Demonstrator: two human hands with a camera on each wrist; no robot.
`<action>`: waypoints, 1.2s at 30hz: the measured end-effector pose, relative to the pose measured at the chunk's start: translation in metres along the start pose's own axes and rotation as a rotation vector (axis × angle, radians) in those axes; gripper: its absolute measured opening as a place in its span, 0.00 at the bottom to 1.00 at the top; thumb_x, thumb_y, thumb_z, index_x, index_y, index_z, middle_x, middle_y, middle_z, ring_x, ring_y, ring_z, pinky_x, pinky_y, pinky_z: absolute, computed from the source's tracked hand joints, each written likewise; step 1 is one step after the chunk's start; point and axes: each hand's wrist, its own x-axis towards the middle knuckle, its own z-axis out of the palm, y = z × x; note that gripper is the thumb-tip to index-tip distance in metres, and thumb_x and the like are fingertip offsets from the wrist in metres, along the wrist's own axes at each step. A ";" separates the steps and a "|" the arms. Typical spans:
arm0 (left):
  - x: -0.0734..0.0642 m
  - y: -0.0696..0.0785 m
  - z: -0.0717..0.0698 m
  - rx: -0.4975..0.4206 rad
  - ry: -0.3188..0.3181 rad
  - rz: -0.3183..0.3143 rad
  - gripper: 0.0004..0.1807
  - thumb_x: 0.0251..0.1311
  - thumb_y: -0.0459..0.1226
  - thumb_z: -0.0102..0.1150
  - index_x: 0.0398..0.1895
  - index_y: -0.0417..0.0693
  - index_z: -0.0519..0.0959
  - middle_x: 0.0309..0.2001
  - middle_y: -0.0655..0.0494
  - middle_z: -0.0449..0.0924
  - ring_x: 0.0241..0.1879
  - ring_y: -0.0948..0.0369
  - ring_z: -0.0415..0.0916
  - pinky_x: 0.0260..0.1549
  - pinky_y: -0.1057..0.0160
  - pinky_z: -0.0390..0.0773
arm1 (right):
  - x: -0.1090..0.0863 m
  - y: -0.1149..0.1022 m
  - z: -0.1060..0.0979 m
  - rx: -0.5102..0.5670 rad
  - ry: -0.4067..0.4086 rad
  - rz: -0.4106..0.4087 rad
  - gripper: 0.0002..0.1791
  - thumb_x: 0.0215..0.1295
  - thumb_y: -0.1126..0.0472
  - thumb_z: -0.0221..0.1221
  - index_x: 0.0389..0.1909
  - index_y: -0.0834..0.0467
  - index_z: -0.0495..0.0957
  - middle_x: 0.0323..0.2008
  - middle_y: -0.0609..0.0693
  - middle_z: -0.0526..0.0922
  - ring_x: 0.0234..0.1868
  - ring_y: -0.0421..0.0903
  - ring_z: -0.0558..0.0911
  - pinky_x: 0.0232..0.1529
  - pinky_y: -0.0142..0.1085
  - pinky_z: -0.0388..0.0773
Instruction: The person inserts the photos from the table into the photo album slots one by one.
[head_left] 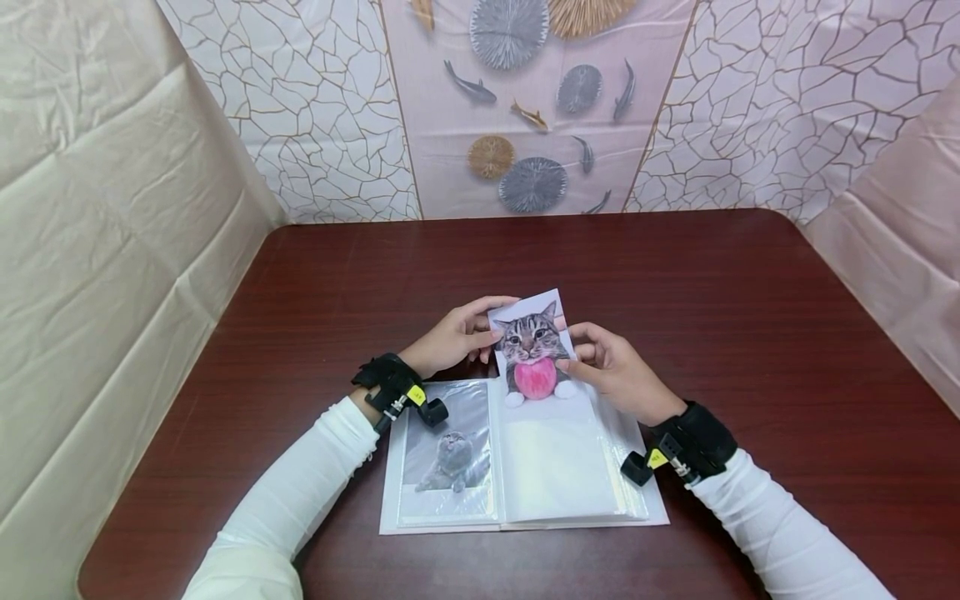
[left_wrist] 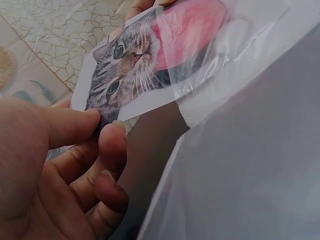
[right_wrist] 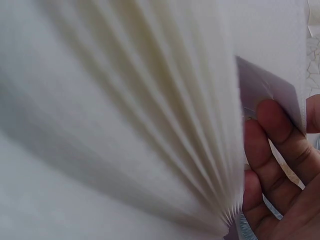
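Observation:
A photo of a tabby cat with a pink ball stands tilted at the top of the right page of an open photo album. Its lower part lies inside the page's clear sleeve, which covers the pink ball in the left wrist view. My left hand pinches the photo's upper left edge between thumb and fingers. At the right edge, my right hand holds the photo, thumb in front and fingers behind. In the right wrist view, fingertips press against the photo's back.
The album's left page holds a seal picture under clear plastic. Several pages fan out beneath the right page. The album lies on a dark red-brown table, with patterned cloth hanging behind it.

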 end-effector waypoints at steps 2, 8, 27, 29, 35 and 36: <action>0.000 0.000 0.000 0.000 -0.003 0.002 0.28 0.75 0.32 0.52 0.75 0.57 0.65 0.37 0.52 0.82 0.25 0.59 0.74 0.21 0.64 0.71 | 0.000 0.000 0.000 0.002 -0.002 -0.001 0.24 0.73 0.64 0.59 0.65 0.67 0.65 0.42 0.61 0.86 0.37 0.38 0.84 0.40 0.29 0.78; 0.000 -0.003 0.000 0.016 -0.005 -0.001 0.27 0.75 0.33 0.52 0.74 0.58 0.67 0.36 0.54 0.82 0.25 0.58 0.75 0.20 0.64 0.71 | 0.000 0.000 0.001 -0.007 0.004 0.000 0.26 0.73 0.65 0.59 0.68 0.65 0.64 0.35 0.52 0.84 0.32 0.39 0.77 0.34 0.31 0.71; 0.000 -0.001 0.002 0.056 -0.020 -0.002 0.25 0.74 0.33 0.54 0.73 0.54 0.70 0.43 0.47 0.83 0.25 0.57 0.76 0.21 0.65 0.71 | -0.001 0.000 0.000 -0.032 0.008 -0.004 0.25 0.73 0.63 0.60 0.66 0.65 0.65 0.39 0.57 0.85 0.31 0.38 0.75 0.34 0.32 0.69; 0.000 -0.001 0.002 0.054 -0.018 -0.003 0.25 0.74 0.33 0.54 0.72 0.54 0.71 0.45 0.47 0.83 0.25 0.57 0.76 0.21 0.66 0.71 | -0.001 0.000 0.000 -0.030 0.003 -0.005 0.25 0.73 0.63 0.60 0.66 0.65 0.65 0.39 0.59 0.85 0.33 0.38 0.77 0.36 0.31 0.70; 0.000 -0.001 0.002 0.053 -0.028 -0.007 0.23 0.74 0.33 0.53 0.70 0.53 0.73 0.44 0.49 0.83 0.24 0.56 0.75 0.20 0.65 0.70 | -0.001 0.000 0.000 -0.020 -0.004 -0.009 0.23 0.74 0.65 0.59 0.64 0.67 0.65 0.43 0.64 0.86 0.38 0.36 0.83 0.40 0.28 0.75; 0.000 -0.001 0.002 0.054 -0.030 -0.007 0.23 0.74 0.33 0.54 0.70 0.53 0.73 0.44 0.50 0.83 0.24 0.56 0.75 0.20 0.65 0.70 | -0.001 0.000 0.000 -0.018 -0.003 -0.009 0.23 0.73 0.65 0.58 0.64 0.67 0.66 0.43 0.64 0.85 0.38 0.36 0.83 0.39 0.28 0.76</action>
